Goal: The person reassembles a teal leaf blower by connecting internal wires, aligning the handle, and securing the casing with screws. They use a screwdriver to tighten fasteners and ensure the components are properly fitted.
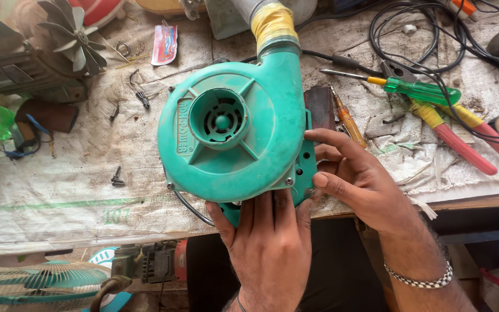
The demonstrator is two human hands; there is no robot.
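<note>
A teal plastic blower housing [235, 133] with a round intake grille stands on its edge at the front of the workbench, its outlet wrapped in yellow tape. My left hand [270, 242] grips it from below, fingers up against the bottom rim. My right hand [350, 176] holds its right side, with fingertips on the rim and the teal back plate. A black cable loops out under the housing.
On the cloth-covered bench [59, 196] lie a green-handled screwdriver [417, 89], an orange screwdriver [347, 118], red-and-yellow pliers [463, 144], loose black screws [116, 178], black cables [434, 34] and a motor with a fan [41, 52]. A fan grille [36, 283] sits below the bench edge.
</note>
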